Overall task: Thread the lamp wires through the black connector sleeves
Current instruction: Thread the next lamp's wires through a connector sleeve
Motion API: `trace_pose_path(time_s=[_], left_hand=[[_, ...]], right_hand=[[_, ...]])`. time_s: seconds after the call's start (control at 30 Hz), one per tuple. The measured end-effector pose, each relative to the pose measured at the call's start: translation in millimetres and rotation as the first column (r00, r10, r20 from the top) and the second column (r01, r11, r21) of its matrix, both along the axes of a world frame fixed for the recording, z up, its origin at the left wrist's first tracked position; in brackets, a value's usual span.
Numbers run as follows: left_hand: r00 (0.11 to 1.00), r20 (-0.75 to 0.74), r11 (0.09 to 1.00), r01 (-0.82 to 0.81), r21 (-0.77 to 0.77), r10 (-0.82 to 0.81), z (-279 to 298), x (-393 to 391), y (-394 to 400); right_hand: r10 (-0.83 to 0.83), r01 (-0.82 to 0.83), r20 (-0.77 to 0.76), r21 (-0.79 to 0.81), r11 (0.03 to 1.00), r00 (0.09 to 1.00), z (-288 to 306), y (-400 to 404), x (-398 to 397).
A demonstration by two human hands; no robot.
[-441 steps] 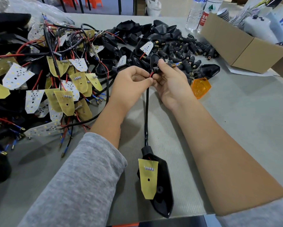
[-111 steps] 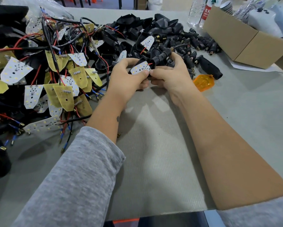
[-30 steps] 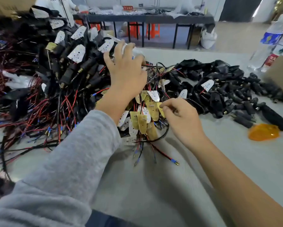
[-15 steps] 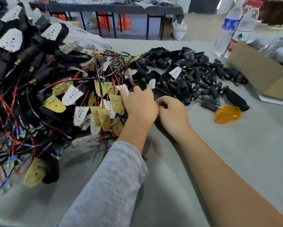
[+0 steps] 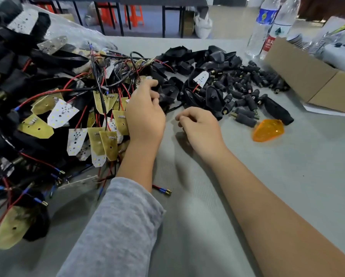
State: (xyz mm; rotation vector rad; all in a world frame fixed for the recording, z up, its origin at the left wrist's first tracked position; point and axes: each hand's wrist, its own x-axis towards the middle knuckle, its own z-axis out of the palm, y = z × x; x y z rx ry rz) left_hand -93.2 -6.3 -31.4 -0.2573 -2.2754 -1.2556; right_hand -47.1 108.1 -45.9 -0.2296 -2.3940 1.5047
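My left hand (image 5: 145,114) lies at the right edge of the tangle of lamp boards and wires (image 5: 99,108), its fingers curled onto a black lamp housing (image 5: 168,92). A thin black wire (image 5: 174,106) runs out from under that hand. My right hand (image 5: 201,126) hovers just to the right over the mat, fingers loosely curled with nothing visible in them. Loose black connector sleeves (image 5: 245,86) lie in a heap beyond the right hand. More black housings (image 5: 199,56) are piled behind them.
An orange lens (image 5: 267,129) lies right of my right hand. A cardboard box (image 5: 315,80) and two water bottles (image 5: 267,27) stand at the back right. Finished black lamps with boards are stacked at the far left (image 5: 18,47). A red wire end (image 5: 161,189) lies by my left sleeve.
The two hands were pressed together at the pile's edge half a second ago. Now they are apart: the left reaches up to a black housing, the right has drawn back right.
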Motion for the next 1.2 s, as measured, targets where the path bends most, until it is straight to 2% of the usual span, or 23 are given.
trace_pose_path(time_s=[0.1,0.17,0.3,0.37,0.5,0.67,0.73,0.83,0.9,0.97,1.07,1.13,1.2], left_hand=[[0.991,-0.123,0.992,0.069,0.106,-0.056,4,5,6],[0.967,-0.202,0.977,0.179,0.115,-0.153,5,12,14],[0.920,-0.205,0.936,0.348,0.041,-0.333,-4,20,30],[0.909,-0.163,0.920,0.391,0.020,-0.383,-8,21,34],[0.915,-0.052,0.917,0.398,-0.035,-0.399,-7,22,35],[0.952,0.110,0.865,0.307,-0.397,-0.287,-6,24,30],[0.957,0.120,0.822,0.289,-0.491,-0.266,-5,27,32],[0.954,0.093,0.766,0.284,-0.577,-0.284,-4,34,41],[0.932,0.124,0.771,0.352,-0.531,-0.340,-4,37,47],[0.895,0.180,0.796,0.445,-0.411,-0.408,-6,41,54],[0.809,0.295,0.826,0.555,-0.098,-0.509,-6,44,64],[0.669,0.411,0.762,0.638,0.110,-0.619,-2,45,67],[0.544,0.502,0.702,0.685,0.197,-0.672,5,44,65]], right_hand=[[-0.010,0.008,-0.028,-0.074,0.997,1.000,3,2,2],[-0.003,-0.009,-0.051,-0.241,0.971,0.999,7,5,1],[-0.049,-0.003,-0.072,-0.597,0.802,0.996,13,10,-1],[-0.091,0.024,-0.077,-0.617,0.786,0.993,13,14,-2],[-0.160,0.065,-0.124,-0.554,0.830,0.979,12,20,-1],[-0.285,0.117,-0.214,-0.570,0.813,0.934,16,28,2],[-0.378,0.203,-0.199,-0.578,0.790,0.904,16,32,3],[-0.477,0.239,-0.216,-0.650,0.721,0.852,17,42,4],[-0.492,0.239,-0.196,-0.687,0.687,0.848,20,50,4],[-0.445,0.197,-0.142,-0.750,0.631,0.884,20,53,4],[-0.327,0.117,-0.074,-0.842,0.527,0.942,19,54,4],[-0.340,0.153,-0.061,-0.809,0.567,0.939,21,58,4],[-0.402,0.275,-0.074,-0.616,0.738,0.912,23,66,6]])
